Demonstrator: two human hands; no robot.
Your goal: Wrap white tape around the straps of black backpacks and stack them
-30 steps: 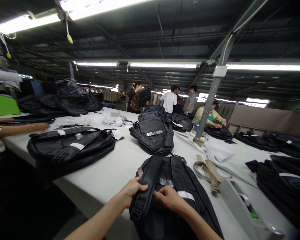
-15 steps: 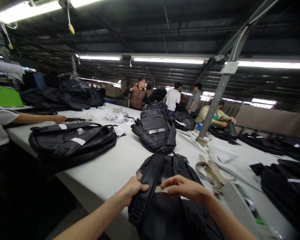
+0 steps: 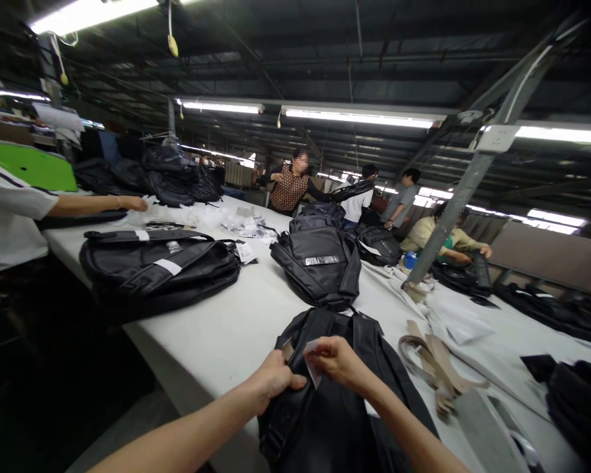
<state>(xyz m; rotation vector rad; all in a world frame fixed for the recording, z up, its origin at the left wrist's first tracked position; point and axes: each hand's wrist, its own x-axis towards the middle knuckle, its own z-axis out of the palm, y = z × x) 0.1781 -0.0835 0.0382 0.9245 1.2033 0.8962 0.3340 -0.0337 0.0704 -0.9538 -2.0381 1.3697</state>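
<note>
A black backpack lies straps up on the white table at the near edge. My left hand is closed on its left shoulder strap, thumb on top, with a bit of beige strip showing beside the fingers. Over the same strap, my right hand pinches a small whitish strip that hangs down from the fingertips. A second whitish piece shows on the backpack under my right forearm.
Another backpack stands just beyond, and one lies at left. Beige straps and a grey box are at right, near a slanted metal post. A person's hand reaches in from the left; other people stand behind.
My right hand has lifted the strip and turned it to hang downward, moving closer to my left hand. The view has shifted, and the person at left has reached over the plastic.
</note>
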